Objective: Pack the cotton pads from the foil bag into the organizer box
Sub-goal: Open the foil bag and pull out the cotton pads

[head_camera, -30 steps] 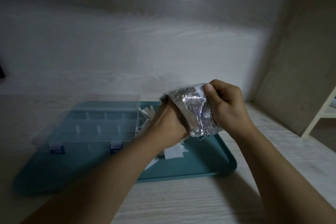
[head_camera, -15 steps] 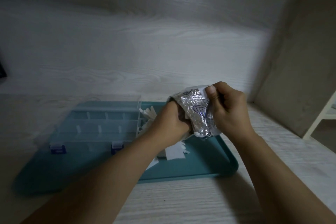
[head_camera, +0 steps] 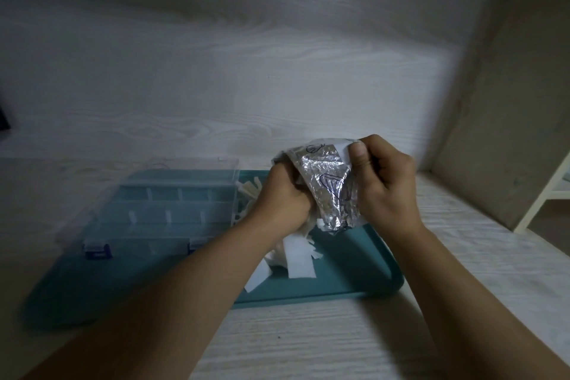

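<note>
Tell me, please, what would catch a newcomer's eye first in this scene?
The crinkled foil bag at centre, gripped by the right hand while the left hand reaches into it. Below them, white pads lie loose on the teal tray. To the left on the tray sits the clear organizer box.

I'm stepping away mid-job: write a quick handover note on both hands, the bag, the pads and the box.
Right hand grips the foil bag by its upper edge, above the teal tray.
Left hand is at the bag's mouth, fingers hidden inside it.
Loose cotton pads lie in a pile on the tray under the bag.
Organizer box sits on the tray's left part; its compartments look empty.
Left to do: empty the bag, then move the pads into the box.
</note>
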